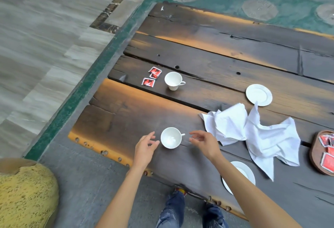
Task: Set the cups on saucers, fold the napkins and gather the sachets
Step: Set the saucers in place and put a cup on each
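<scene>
A white cup (171,137) stands upright on the dark wooden table (216,61) near its front edge. My left hand (145,146) is open just left of the cup, and my right hand (204,142) is open just right of its handle; neither touches it. A second white cup (173,80) stands farther back, with three red sachets (152,77) lying left of it. One saucer (258,94) lies at the back right; another saucer (243,172) is partly hidden under my right forearm. Two crumpled white napkins (253,133) lie to the right.
A brown oval tray (315,157) with several red sachets sits at the right edge. A yellow speckled cushion (25,195) is at the lower left on the floor. My jeans-clad legs (189,213) stand by the table's front edge.
</scene>
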Action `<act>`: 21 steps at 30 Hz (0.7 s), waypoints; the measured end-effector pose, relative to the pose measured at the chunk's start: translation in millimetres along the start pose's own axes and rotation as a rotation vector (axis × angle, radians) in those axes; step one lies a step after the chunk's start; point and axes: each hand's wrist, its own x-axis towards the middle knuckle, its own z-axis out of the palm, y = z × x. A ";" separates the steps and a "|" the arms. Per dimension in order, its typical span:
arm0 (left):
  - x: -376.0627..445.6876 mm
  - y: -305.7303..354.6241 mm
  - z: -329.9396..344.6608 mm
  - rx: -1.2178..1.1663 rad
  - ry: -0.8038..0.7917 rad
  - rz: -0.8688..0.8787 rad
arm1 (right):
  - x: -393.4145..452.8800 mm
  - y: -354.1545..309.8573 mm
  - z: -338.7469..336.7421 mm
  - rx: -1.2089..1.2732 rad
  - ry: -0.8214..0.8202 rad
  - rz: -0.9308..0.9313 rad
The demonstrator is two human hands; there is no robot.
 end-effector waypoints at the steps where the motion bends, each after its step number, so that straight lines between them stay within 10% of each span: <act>1: 3.7 -4.4 2.5 -0.012 -0.002 -0.012 | 5.2 -1.0 3.0 0.009 -0.004 0.007; 21: 24.9 -8.5 28.8 -0.562 -0.137 -0.266 | 46.9 -18.3 23.5 0.087 -0.256 0.179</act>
